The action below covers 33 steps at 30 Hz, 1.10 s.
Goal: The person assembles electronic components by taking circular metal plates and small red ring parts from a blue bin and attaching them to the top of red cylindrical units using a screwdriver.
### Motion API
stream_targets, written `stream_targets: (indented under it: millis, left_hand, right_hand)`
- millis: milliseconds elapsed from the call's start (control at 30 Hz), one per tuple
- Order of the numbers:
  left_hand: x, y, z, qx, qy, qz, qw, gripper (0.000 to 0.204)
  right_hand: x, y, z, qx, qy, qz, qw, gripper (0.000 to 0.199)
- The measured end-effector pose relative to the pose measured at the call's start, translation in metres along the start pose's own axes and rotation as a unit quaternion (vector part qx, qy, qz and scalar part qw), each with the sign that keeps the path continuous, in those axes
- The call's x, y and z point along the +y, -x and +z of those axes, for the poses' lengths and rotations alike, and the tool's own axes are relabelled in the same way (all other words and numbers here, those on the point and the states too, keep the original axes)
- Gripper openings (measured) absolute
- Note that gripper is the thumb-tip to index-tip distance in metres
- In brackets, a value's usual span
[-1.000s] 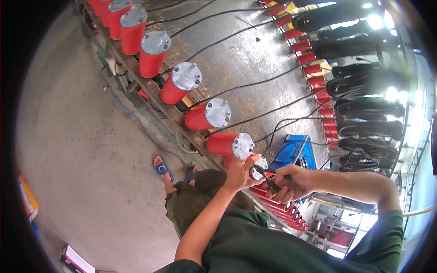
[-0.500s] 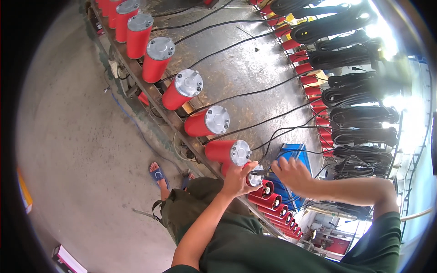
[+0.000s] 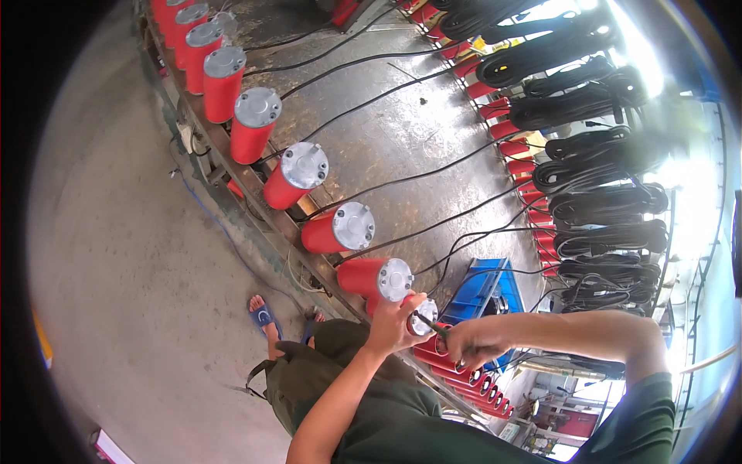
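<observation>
My left hand is wrapped around a red cylinder, steadying it by its silver round end cap. My right hand is closed on a slim dark hand tool whose tip reaches the face of that cap. The tool's exact kind cannot be made out, as the fingers cover its handle. Right beside the held one stands another capped red cylinder. Just below my right hand, a row of open-ended red cylinders shows pale parts inside.
A line of capped red cylinders runs along the edge of the metal bench. Black cables cross it to bundled cable coils at the right. A blue crate sits beyond my hands. On the floor lies a blue cord.
My right hand has swung down and nearer, below the cap, and the tool now points at the cap from its lower right. The left hand keeps its hold. The view has shifted slightly.
</observation>
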State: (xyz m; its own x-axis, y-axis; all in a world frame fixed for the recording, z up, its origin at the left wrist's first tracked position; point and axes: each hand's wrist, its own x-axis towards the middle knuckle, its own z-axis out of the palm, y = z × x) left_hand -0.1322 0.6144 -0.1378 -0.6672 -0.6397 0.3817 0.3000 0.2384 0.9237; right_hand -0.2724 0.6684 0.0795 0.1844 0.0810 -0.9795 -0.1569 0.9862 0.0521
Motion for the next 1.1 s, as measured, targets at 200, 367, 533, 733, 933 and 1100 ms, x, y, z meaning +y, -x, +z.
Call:
stream_targets:
  millis: [200, 367, 533, 733, 933, 1100]
  left_hand:
    - [-0.003, -0.001, -0.004, 0.002, -0.02, 0.002, 1.0, 0.083]
    - [-0.001, 0.001, 0.002, -0.016, -0.007, 0.003, 1.0, 0.083]
    - [-0.003, 0.001, 0.001, -0.009, -0.015, 0.008, 1.0, 0.085]
    - [0.0, -0.003, 0.003, -0.002, 0.038, 0.004, 0.999, 0.091]
    - [-0.001, -0.004, 0.001, -0.005, 0.007, -0.012, 1.0, 0.09]
    - [0.004, -0.003, 0.005, -0.02, 0.009, -0.016, 1.0, 0.088]
  right_hand:
    - [-0.014, 0.015, 0.027, 0.354, 0.634, 0.002, 0.688, 0.033]
    - [-0.029, 0.019, 0.019, 0.105, 0.151, 0.033, 0.982, 0.027]
    - [-0.025, 0.023, 0.035, 0.325, 0.604, 0.045, 0.727, 0.04]
    - [-0.01, 0.004, 0.001, 0.196, 0.423, -0.011, 0.885, 0.015]
    - [-0.021, 0.008, 0.024, 0.279, 0.496, 0.06, 0.82, 0.038]
    - [-0.028, 0.02, 0.01, 0.172, 0.305, 0.029, 0.936, 0.009]
